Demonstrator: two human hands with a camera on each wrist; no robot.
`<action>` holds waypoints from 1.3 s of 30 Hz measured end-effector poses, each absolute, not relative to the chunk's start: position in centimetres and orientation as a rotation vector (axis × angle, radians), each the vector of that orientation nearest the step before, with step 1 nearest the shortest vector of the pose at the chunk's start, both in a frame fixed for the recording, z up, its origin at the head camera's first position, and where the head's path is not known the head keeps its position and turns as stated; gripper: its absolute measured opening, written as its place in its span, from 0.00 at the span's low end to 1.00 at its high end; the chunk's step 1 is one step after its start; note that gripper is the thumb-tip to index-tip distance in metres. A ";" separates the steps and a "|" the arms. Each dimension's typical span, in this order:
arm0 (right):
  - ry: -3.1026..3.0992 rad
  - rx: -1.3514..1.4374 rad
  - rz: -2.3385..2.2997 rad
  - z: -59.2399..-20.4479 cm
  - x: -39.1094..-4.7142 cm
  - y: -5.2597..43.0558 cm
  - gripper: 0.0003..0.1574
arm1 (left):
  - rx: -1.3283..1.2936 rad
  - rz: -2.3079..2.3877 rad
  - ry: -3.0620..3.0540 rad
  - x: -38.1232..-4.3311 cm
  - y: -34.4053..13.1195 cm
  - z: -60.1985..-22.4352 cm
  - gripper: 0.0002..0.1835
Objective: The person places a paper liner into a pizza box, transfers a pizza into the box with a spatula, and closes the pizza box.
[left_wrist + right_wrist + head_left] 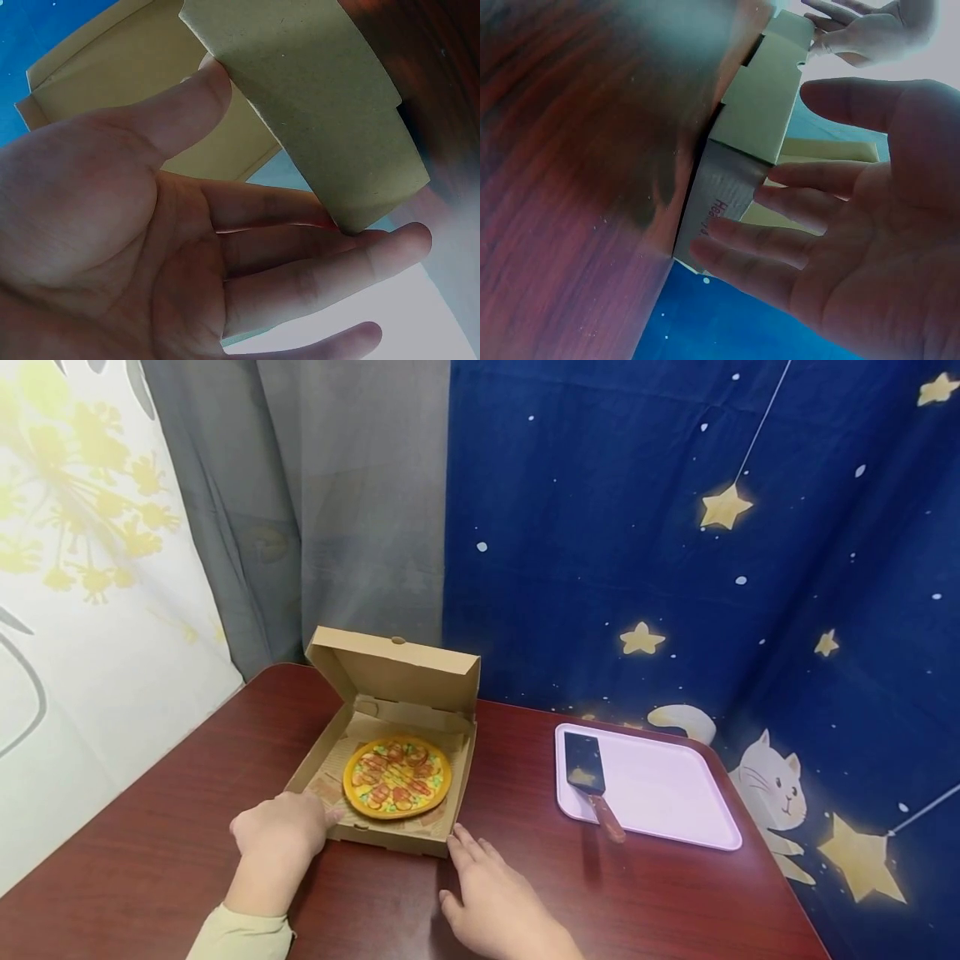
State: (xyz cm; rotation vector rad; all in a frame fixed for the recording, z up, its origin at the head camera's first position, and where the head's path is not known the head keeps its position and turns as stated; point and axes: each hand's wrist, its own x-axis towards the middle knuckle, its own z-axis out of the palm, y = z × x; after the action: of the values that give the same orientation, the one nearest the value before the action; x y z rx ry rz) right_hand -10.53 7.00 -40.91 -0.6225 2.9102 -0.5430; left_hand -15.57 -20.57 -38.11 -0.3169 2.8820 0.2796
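Note:
An open cardboard pizza box (390, 842) stands on the table with its lid raised at the back. Inside lies a round pizza (397, 777) with a yellow rim, on printed paper. My left hand (281, 831) grips the box's front left corner. In the left wrist view its thumb (202, 97) hooks over the wall's edge, with the fingers along the outside. At the front right corner is my right hand (498, 893), its fingers stretched out along the side wall. The right wrist view shows those fingers (757, 259) nearly straight beside the wall.
To the right lies a pale pink tray (667, 785). A spatula (588, 768) rests on its left part, with the wooden handle over the tray's front edge. Behind the dark red table (675, 893) hang a grey curtain (367, 502) and a blue starry one (585, 527).

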 end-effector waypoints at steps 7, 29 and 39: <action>2.913 -0.634 -0.552 -40.9 -10.4 7.0 0.44 | -0.306 0.257 2.902 -15.3 -20.2 -38.1 0.31; 3.098 -0.542 -0.073 -40.4 -9.4 6.0 0.39 | -0.241 0.198 2.959 -14.8 -18.1 -37.8 0.30; 3.125 -0.459 0.063 -40.8 -8.6 5.8 0.43 | -0.201 0.148 3.003 -14.2 -16.7 -37.9 0.30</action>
State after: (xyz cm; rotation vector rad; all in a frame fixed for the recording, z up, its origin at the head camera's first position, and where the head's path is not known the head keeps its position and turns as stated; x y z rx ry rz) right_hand -8.56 5.81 -40.83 -0.4588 3.1246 0.0630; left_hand -14.16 -16.65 -37.88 -0.2012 3.0034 0.1478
